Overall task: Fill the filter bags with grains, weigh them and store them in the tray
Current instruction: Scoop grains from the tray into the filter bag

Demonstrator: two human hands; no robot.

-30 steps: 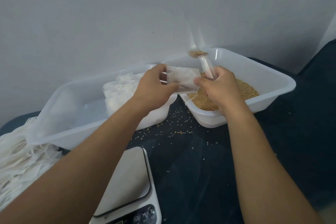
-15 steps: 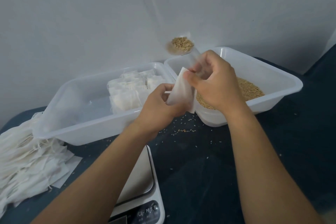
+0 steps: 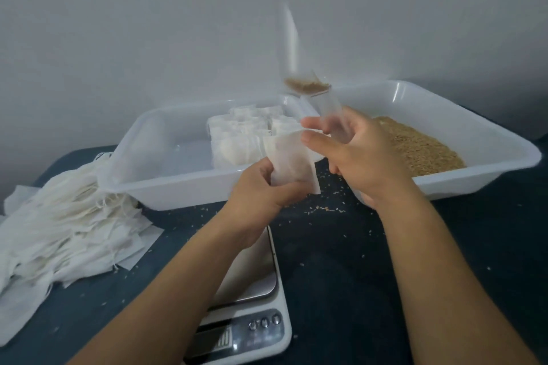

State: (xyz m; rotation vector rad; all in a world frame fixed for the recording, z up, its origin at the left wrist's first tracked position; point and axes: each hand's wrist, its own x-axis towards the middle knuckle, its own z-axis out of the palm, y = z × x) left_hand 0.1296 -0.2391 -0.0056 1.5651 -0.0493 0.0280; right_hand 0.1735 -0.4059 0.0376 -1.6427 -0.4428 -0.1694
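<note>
Our left hand (image 3: 261, 187) pinches a white paper filter bag (image 3: 289, 161) at frame centre. Our right hand (image 3: 355, 154), just right of the bag, grips a clear plastic scoop (image 3: 308, 87) holding grains, blurred. Bag sits over the gap between the translucent tray of filled bags (image 3: 178, 187) and the grain tray (image 3: 489, 139). Steel-topped scale (image 3: 252, 275) lower centre; bare dark cloth lower right.

Scale (image 3: 246, 275) and 2 trays (image 3: 166, 187) hem the dark cloth (image 3: 341, 261).

Home packing bench: scale (image 3: 246, 281), trays (image 3: 166, 187).
</note>
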